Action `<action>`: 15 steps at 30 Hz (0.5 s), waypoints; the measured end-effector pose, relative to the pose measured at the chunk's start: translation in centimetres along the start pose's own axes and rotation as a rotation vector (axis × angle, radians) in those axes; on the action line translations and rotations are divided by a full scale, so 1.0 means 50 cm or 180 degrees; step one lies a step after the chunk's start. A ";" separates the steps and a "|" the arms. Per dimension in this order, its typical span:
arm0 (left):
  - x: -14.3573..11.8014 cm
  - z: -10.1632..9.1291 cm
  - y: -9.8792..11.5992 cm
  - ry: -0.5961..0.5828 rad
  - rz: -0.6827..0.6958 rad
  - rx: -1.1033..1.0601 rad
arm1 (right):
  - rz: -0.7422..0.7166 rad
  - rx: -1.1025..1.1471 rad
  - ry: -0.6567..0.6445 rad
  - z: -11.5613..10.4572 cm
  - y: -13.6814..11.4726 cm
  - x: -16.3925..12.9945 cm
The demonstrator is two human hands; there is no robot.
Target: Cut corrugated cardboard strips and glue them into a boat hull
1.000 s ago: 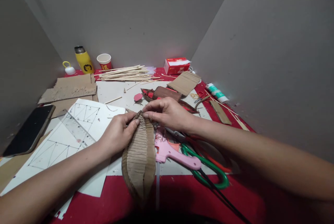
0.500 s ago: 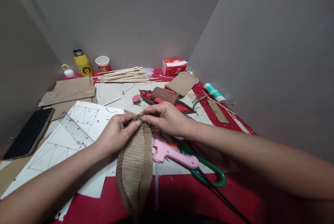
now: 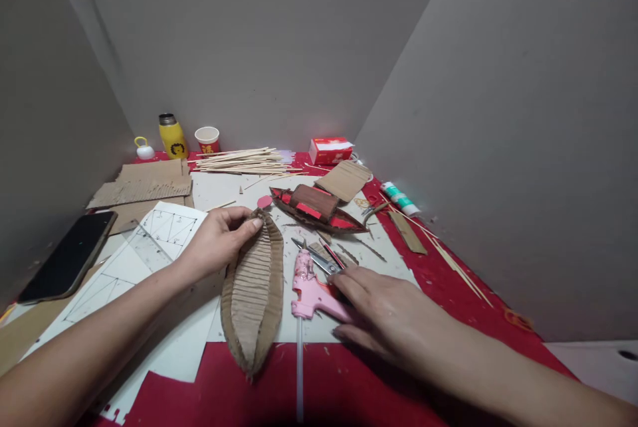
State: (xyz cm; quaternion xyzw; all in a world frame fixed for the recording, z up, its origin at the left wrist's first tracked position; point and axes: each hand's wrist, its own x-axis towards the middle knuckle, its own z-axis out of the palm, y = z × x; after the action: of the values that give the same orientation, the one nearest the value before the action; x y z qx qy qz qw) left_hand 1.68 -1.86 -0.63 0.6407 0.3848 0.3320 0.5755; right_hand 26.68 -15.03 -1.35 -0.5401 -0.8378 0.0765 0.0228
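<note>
My left hand (image 3: 222, 239) pinches the upper tip of a leaf-shaped, boat-like cardboard piece (image 3: 250, 287) between thumb and fingers. Ribbed cardboard lines its middle, with raised darker strips along both sides. Over the handle of a pink glue gun (image 3: 306, 291), my right hand (image 3: 381, 307) spreads its fingers and thumb to either side. A clear glue stick (image 3: 300, 374) sticks out of the gun's rear. Beside the gun, scissors (image 3: 321, 259) show their metal blades, their handles hidden under my right hand.
Behind lies a brown and red model boat (image 3: 314, 202). Around it are thin wooden sticks (image 3: 244, 160), cardboard sheets (image 3: 142, 184), a tissue pack (image 3: 329, 150), a paper cup (image 3: 207, 140) and a yellow bottle (image 3: 172, 138). Drawn paper (image 3: 119, 297), a clear ruler (image 3: 149, 249) and a phone (image 3: 67, 254) lie left.
My right hand has left the cardboard piece's tip and moved down and right over the glue gun's handle. My left hand still holds the piece, now shown more fully.
</note>
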 end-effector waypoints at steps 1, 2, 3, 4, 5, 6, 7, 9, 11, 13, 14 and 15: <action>-0.002 0.002 0.001 0.0020 0.0018 0.0014 | 0.0021 -0.0025 0.0010 0.008 -0.003 -0.002; -0.003 0.003 0.001 0.0035 0.0030 0.0031 | 0.0034 -0.0034 0.0029 0.014 -0.005 -0.001; -0.003 0.004 0.000 0.0041 0.0035 0.0043 | 0.0041 -0.0014 0.0067 0.017 -0.007 0.000; -0.003 0.005 -0.001 0.0050 0.0043 0.0047 | 0.0027 0.0039 0.0110 0.018 -0.009 0.001; -0.002 0.004 -0.004 0.0066 0.0057 0.0049 | -0.0008 0.0125 0.0162 0.018 -0.009 0.001; 0.000 0.003 -0.007 0.0094 0.0075 0.0051 | -0.0050 0.0237 0.0229 0.016 -0.007 0.000; 0.003 0.001 -0.011 0.0131 0.0100 0.0054 | -0.0092 0.0365 0.0312 0.013 -0.004 -0.003; 0.009 -0.004 -0.020 0.0213 0.0144 0.0063 | -0.0138 0.0633 0.0490 0.004 0.009 -0.015; 0.014 -0.007 -0.029 0.0269 0.0144 0.0087 | -0.0016 0.0857 0.0659 -0.009 0.027 -0.031; 0.017 -0.008 -0.037 0.0272 0.0121 0.0113 | 0.0318 0.0959 0.0856 -0.025 0.048 -0.048; 0.017 -0.008 -0.040 0.0256 0.0111 0.0125 | 0.0454 0.0879 0.0947 -0.034 0.056 -0.055; 0.017 -0.006 -0.042 0.0230 0.0105 0.0138 | 0.0581 0.0640 0.1019 -0.042 0.061 -0.062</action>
State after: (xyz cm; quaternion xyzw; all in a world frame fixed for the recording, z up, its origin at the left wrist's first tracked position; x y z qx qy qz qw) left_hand 1.58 -0.88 -2.68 0.6469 0.4018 0.3560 0.5416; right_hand 30.99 -16.37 0.39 -0.6140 -0.7592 0.0747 0.2025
